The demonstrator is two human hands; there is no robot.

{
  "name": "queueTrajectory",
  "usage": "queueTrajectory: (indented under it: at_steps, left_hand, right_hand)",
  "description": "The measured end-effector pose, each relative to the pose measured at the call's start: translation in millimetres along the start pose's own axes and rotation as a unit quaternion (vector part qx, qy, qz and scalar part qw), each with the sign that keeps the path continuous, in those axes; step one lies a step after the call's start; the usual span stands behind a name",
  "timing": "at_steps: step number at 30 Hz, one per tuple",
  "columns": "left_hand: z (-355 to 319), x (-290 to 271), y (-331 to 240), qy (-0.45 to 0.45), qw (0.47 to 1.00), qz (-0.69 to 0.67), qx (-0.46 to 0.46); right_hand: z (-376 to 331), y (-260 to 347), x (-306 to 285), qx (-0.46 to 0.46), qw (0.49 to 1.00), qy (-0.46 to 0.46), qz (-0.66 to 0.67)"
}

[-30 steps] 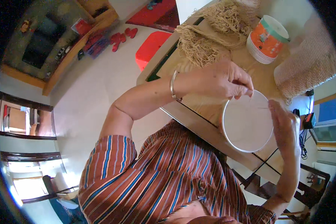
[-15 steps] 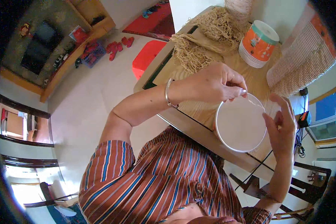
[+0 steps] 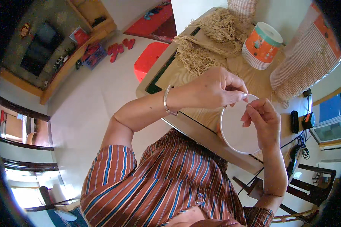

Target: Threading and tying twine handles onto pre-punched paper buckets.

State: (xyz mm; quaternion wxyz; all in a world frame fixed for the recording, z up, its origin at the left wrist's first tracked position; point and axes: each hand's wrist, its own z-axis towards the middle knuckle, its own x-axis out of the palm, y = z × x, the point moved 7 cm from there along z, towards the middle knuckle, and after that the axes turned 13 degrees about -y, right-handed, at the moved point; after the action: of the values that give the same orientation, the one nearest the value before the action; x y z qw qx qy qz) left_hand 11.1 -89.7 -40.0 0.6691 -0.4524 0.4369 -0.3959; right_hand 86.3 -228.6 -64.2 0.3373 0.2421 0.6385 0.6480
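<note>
A round white-sided tub (image 3: 236,132), pale inside with a thin rim, rests near the table's front edge under my hands. My left hand (image 3: 219,90), with a silver bangle at the wrist, reaches over the far side of its rim. Its thumb and forefinger are pinched on a fine pale strand. My right hand (image 3: 264,117) is closed in a pinch just beside the left fingertips, over the tub's right side, and covers part of the rim. The strand is too thin to follow between the two hands.
Loose beige twine (image 3: 197,56) lies in tangled heaps on the table. Behind the tub stand a stack of orange-and-green paper tubs (image 3: 263,43) and a tall leaning column of stacked tubs (image 3: 307,62). A black box with cables (image 3: 308,121) sits at right; a red stool (image 3: 149,60) stands left.
My right hand has moved left and in toward the left fingertips, its spread fingers closing into a pinch. The strand that ran between the hands is now mostly hidden. My left hand has barely shifted.
</note>
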Motion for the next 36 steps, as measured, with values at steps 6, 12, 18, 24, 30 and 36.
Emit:
queueTrajectory:
  at_steps: [6, 12, 18, 24, 30, 36]
  left_hand:
    - [0.7, -5.4, 4.9, -0.016, 0.999, -0.041, -0.009]
    - [12.4, -15.5, 17.3, -0.087, 0.993, -0.076, 0.014]
    - [-2.6, 20.2, -13.0, -0.036, 0.984, 0.149, 0.095]
    - [-6.6, 40.0, -12.0, -0.093, 0.939, 0.169, 0.284]
    - [1.3, 38.0, 1.6, -0.070, 0.956, 0.135, 0.250]
    - [5.9, 42.0, 14.6, 0.037, 0.998, -0.003, 0.052]
  right_hand:
    - [-3.2, 1.8, -5.6, 0.024, 0.999, -0.018, 0.036]
    - [-9.7, -1.8, -5.9, 0.059, 0.993, -0.017, 0.099]
    - [-14.4, 10.0, -5.0, -0.048, 0.995, -0.071, -0.047]
    - [-17.0, 14.2, -2.7, -0.147, 0.980, -0.073, -0.116]
    - [-8.9, 12.7, -6.6, -0.100, 0.993, -0.052, -0.028]
    - [-5.1, -6.5, -15.4, -0.032, 0.999, -0.029, -0.008]
